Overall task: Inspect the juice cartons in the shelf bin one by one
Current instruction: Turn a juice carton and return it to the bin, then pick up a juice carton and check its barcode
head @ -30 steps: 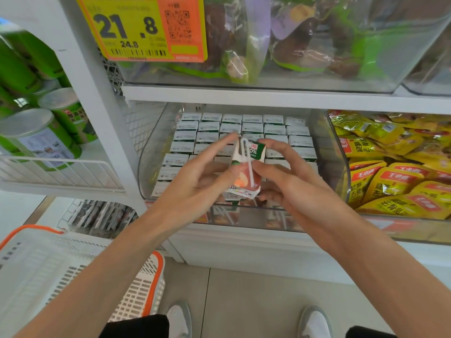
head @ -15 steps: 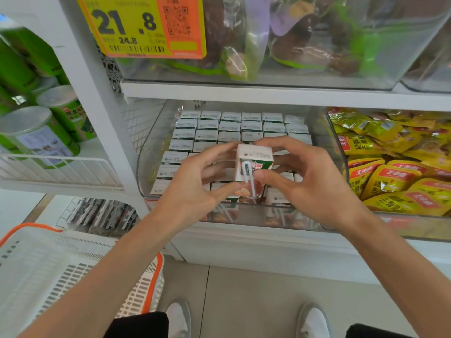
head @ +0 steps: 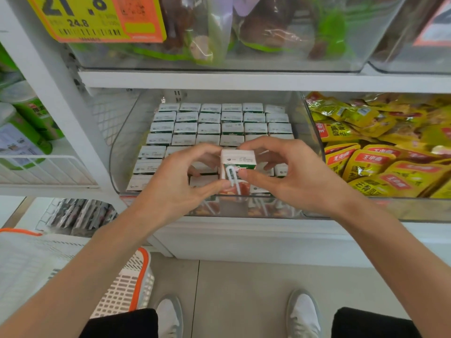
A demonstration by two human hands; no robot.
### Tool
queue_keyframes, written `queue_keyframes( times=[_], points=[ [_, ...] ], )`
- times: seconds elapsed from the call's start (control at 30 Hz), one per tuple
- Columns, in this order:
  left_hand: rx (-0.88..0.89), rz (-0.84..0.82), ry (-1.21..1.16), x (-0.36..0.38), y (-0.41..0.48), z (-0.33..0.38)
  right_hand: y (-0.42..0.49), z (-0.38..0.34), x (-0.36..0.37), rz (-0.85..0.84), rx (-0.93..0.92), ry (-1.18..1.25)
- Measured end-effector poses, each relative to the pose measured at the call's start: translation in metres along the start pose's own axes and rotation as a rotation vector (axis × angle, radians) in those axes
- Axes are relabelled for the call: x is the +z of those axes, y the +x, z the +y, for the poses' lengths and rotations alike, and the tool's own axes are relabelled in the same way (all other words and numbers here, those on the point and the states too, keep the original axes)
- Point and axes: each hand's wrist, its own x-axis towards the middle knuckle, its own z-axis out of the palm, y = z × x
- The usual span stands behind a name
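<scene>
A small white and green juice carton (head: 238, 164) with a straw on its front stands upright at the front of the clear shelf bin (head: 313, 132). My left hand (head: 178, 181) pinches its left side with thumb and fingers. My right hand (head: 288, 172) holds its right side and top edge. Its lower part sits among the front row of cartons. Several rows of identical cartons (head: 219, 123) fill the bin behind, white tops up.
Yellow snack packets (head: 380, 152) fill the bin to the right. Green cans (head: 26, 123) stand on the wire shelf at left. A white basket with an orange rim (head: 73, 267) sits low at left. A shelf with bagged goods (head: 244, 28) hangs above.
Both hands turned the carton upright and lowered it from above the bin's front edge down into the front row of cartons.
</scene>
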Motion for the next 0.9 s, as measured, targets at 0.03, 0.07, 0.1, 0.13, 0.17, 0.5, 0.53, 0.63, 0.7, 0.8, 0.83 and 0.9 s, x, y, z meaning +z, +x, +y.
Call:
queue_keyframes(
  times=[0.03,0.07,0.1,0.13,0.17,0.5,0.53,0.63,0.7,0.8,0.83,0.9],
  points=[
    [0.001,-0.009,0.042,-0.001,0.0,-0.001,0.002,0.001,0.001,-0.005,-0.013,-0.043],
    [0.002,-0.018,0.076,-0.001,-0.001,-0.002,0.003,0.002,0.002,-0.008,-0.032,-0.084],
    [0.006,-0.026,0.1,-0.001,-0.001,-0.004,0.005,0.003,0.004,-0.012,-0.05,-0.122],
    [0.014,-0.036,0.116,-0.001,-0.002,-0.005,0.006,0.004,0.006,-0.02,-0.056,-0.152],
    [0.024,-0.046,0.13,-0.001,-0.002,-0.007,0.006,0.005,0.007,-0.037,-0.05,-0.169],
    [0.112,-0.083,0.168,0.004,-0.005,-0.015,0.001,0.009,0.0,-0.152,-0.049,-0.257],
    [0.113,-0.084,0.168,0.004,-0.006,-0.015,0.0,0.008,-0.002,-0.16,-0.048,-0.265],
    [0.085,-0.086,0.174,0.004,-0.007,-0.015,-0.002,0.008,-0.014,-0.162,-0.025,-0.313],
    [0.084,-0.083,0.176,0.004,-0.007,-0.015,-0.002,0.009,-0.021,-0.189,-0.034,-0.447],
    [0.102,-0.068,0.177,0.005,-0.008,-0.017,0.0,0.008,-0.027,-0.236,-0.025,-0.641],
    [0.105,-0.066,0.179,0.006,-0.007,-0.018,0.002,0.008,-0.029,-0.247,-0.015,-0.664],
    [0.107,-0.063,0.179,0.007,-0.007,-0.019,0.006,0.007,-0.033,-0.274,0.001,-0.686]
  ],
)
